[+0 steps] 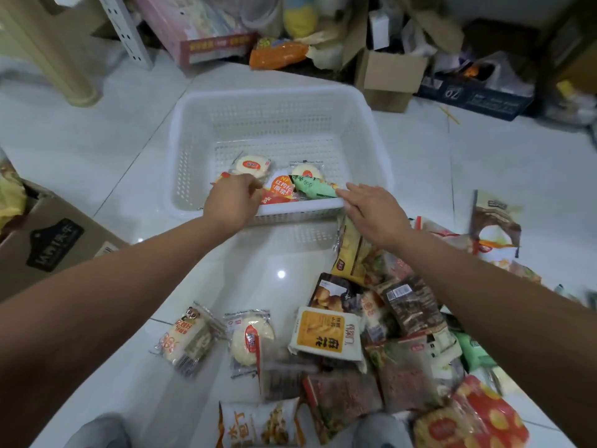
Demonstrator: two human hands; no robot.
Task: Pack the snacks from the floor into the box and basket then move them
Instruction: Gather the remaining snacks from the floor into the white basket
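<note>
Over the near rim of the white basket [274, 92], your left hand [232, 202] hangs with fingers curled downward; cannot tell whether they grip anything. Your right hand [374, 211] is just beside it, fingers straight and slightly apart, tips touching the end of a green packet [313, 187]. Basket sits on the tiled floor [97, 140]. At its near end: green packet, orange packet [281, 185], two round cakes [252, 166] in clear wrap. Pile of snacks [323, 334] lies on the tiles under your right arm. Cardboard box [48, 240] at far left, apart from the basket.
</note>
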